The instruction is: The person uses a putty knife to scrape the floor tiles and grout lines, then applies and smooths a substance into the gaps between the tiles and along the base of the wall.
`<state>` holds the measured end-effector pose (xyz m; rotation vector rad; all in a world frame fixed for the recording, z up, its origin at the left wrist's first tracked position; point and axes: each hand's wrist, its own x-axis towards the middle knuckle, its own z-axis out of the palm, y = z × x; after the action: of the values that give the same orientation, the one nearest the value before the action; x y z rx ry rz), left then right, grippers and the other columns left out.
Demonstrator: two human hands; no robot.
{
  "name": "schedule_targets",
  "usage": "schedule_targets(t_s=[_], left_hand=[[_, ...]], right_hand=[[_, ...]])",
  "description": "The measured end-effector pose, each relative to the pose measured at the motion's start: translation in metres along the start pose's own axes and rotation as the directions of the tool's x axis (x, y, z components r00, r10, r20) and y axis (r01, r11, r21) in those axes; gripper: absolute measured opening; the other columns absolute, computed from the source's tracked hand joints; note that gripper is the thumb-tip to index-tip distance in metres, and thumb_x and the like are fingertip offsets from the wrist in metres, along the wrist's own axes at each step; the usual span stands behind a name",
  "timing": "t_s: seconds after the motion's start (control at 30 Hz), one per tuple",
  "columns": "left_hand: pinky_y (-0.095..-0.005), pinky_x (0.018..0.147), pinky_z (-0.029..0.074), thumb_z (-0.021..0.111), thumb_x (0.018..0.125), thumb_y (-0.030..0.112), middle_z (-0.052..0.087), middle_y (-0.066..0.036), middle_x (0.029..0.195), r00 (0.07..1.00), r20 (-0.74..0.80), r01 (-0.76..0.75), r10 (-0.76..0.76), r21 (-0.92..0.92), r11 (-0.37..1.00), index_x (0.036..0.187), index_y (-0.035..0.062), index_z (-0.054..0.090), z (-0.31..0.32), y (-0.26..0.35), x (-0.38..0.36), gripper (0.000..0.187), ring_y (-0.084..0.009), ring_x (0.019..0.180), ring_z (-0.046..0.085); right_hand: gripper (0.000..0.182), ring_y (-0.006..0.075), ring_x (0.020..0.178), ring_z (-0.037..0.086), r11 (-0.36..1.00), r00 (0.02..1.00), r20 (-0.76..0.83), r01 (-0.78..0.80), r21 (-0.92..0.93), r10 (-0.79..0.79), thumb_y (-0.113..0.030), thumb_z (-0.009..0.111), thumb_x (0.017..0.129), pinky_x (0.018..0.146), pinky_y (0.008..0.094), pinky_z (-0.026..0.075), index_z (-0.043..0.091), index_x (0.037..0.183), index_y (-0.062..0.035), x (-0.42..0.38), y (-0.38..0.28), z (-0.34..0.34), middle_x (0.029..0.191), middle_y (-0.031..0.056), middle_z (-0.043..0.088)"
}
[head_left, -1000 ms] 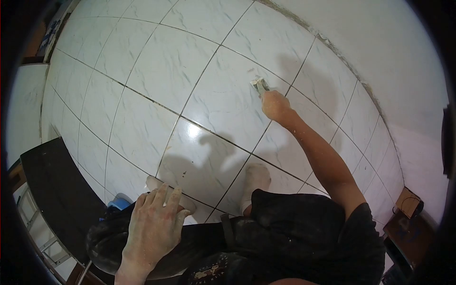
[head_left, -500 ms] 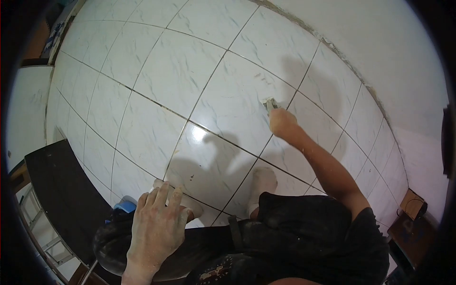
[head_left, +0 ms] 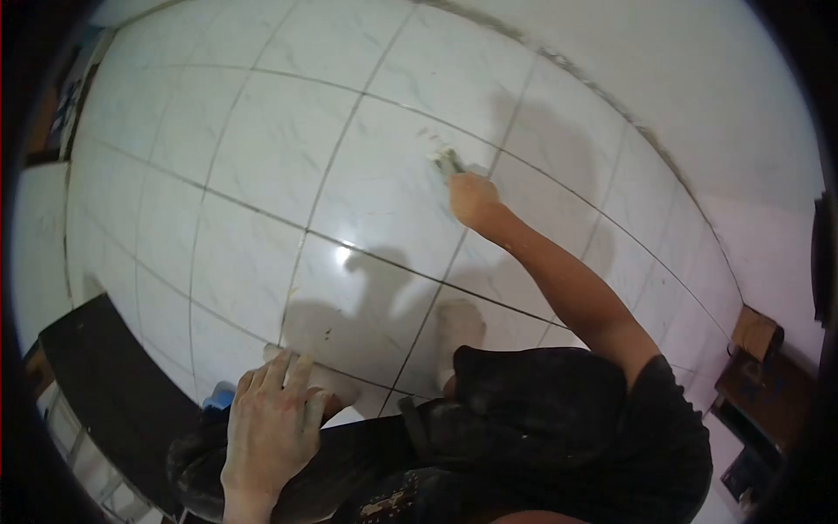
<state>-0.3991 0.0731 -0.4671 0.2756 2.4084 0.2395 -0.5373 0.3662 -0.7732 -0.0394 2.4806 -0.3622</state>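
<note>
White tiled floor (head_left: 288, 122): fills most of the view; veined squares divided by dark grout lines (head_left: 205, 187).
Pale wall (head_left: 698, 105): upper right; rough and chipped along its foot, where it meets the floor.
Black clothing (head_left: 541, 410): worn by the person, spread across the bottom of the view.
Dark slab (head_left: 113, 402): lower left, long; we cannot tell what it belongs to.
Left hand (head_left: 271, 432): back upward, fingers straight and slightly apart, nothing visible in its hold; it lies over the black clothing, though we cannot tell whether it rests there.
Right hand (head_left: 473, 199): arm extended over the floor, fingers clamped round the handle of a scraper (head_left: 447, 159).
Blue object (head_left: 220, 396): beside the left hand, partly hidden; we leave it unnamed.
Scraper: over a single tile, its pale-crusted head pointing away from the person; contact with the tile is too blurred for us to confirm.
Smudges (head_left: 430, 136): short streaks just beyond the scraper's head, same tile.
Scraper step: we judge it to be scraping at these smudges.
Next scraper stroke: we judge it calls for a flat head, firm grip and even pressure.
</note>
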Motion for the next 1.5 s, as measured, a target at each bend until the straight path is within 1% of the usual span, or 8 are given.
schedule_targets(t_s=[0.17,0.23,0.33,0.43,0.53,0.8,1.1,1.5], left_hand=[[-0.0465,0.101,0.041,0.062,0.088,0.017,0.057,-0.025,0.127,0.998,0.054,0.023,-0.026,0.049,0.999,0.127,-0.0035,0.055,0.005,0.004,0.007,0.045,-0.0412,0.115,0.055],[-0.0465,0.098,0.043,0.06,0.088,0.02,0.06,-0.025,0.121,0.998,0.001,-0.064,0.064,0.127,0.99,0.122,-0.0031,0.057,0.011,0.002,0.007,0.04,-0.0404,0.111,0.058],[-0.0471,0.099,0.042,0.062,0.088,0.02,0.058,-0.026,0.123,0.995,0.1,-0.033,0.02,0.128,0.991,0.127,-0.0039,0.054,0.011,0.008,0.007,0.046,-0.0417,0.114,0.055],[-0.0446,0.103,0.042,0.054,0.098,0.032,0.055,-0.026,0.131,0.982,0.187,-0.028,0.017,0.055,0.998,0.135,0.0018,0.051,0.007,0.011,0.014,0.048,-0.0415,0.124,0.051],[-0.0461,0.1,0.043,0.058,0.093,0.025,0.057,-0.026,0.126,0.985,0.169,-0.05,0.042,0.043,0.998,0.13,-0.0011,0.053,0.015,0.014,0.026,0.046,-0.0417,0.117,0.054],[-0.047,0.095,0.045,0.061,0.09,0.021,0.06,-0.026,0.119,0.98,0.198,-0.027,-0.012,0.193,0.981,0.128,-0.0027,0.054,0.034,0.001,0.049,0.045,-0.0427,0.111,0.058],[-0.0471,0.096,0.046,0.059,0.092,0.023,0.06,-0.027,0.12,0.969,0.233,0.046,-0.081,0.153,0.987,0.127,-0.0015,0.056,0.032,0.024,0.048,0.044,-0.0435,0.113,0.057],[-0.0445,0.101,0.044,0.052,0.098,0.03,0.056,-0.026,0.13,0.95,0.308,0.038,-0.061,0.078,0.996,0.133,0.0008,0.052,0.025,0.022,0.053,0.045,-0.0413,0.122,0.052]], right_hand=[[0.021,0.0361,0.091,0.069,0.995,0.998,0.033,-0.061,0.076,0.058,-0.011,0.052,0.088,0.076,0.0459,0.056,0.068,0.096,0.0004,-0.029,0.024,-0.032,0.098,0.02,0.07],[0.02,0.0359,0.086,0.069,0.997,0.996,0.065,0.052,0.048,-0.056,-0.012,0.052,0.087,0.073,0.0475,0.055,0.068,0.094,-0.0011,-0.07,0.046,-0.016,0.093,0.0184,0.07],[0.017,0.0351,0.08,0.069,0.998,0.972,0.234,0.0,-0.057,0.013,-0.011,0.054,0.086,0.07,0.047,0.055,0.069,0.088,-0.0024,-0.155,0.097,0.006,0.087,0.0185,0.07],[0.02,0.0379,0.08,0.069,0.962,0.953,0.149,-0.27,0.035,0.262,-0.014,0.055,0.085,0.072,0.0479,0.055,0.069,0.083,-0.0004,-0.223,0.135,0.05,0.084,0.0226,0.069],[0.021,0.0399,0.08,0.069,0.845,0.871,0.062,-0.488,0.219,0.487,-0.015,0.054,0.086,0.074,0.049,0.055,0.069,0.083,0.0006,-0.256,0.134,0.074,0.083,0.0245,0.068],[0.021,0.0415,0.075,0.067,0.873,0.845,-0.298,-0.333,0.357,0.445,-0.016,0.057,0.086,0.068,0.0498,0.055,0.067,0.076,0.0,-0.114,0.187,0.033,0.077,0.0258,0.067],[0.018,0.0367,0.089,0.069,0.772,0.81,-0.125,-0.482,0.415,0.573,-0.012,0.055,0.087,0.077,0.046,0.056,0.069,0.094,-0.0021,-0.111,0.15,0.024,0.091,0.0203,0.07],[0.02,0.0408,0.088,0.068,0.669,0.724,-0.132,-0.533,0.518,0.678,-0.013,0.054,0.089,0.076,0.047,0.056,0.067,0.093,0.0014,-0.126,0.164,0.043,0.093,0.0272,0.067]])
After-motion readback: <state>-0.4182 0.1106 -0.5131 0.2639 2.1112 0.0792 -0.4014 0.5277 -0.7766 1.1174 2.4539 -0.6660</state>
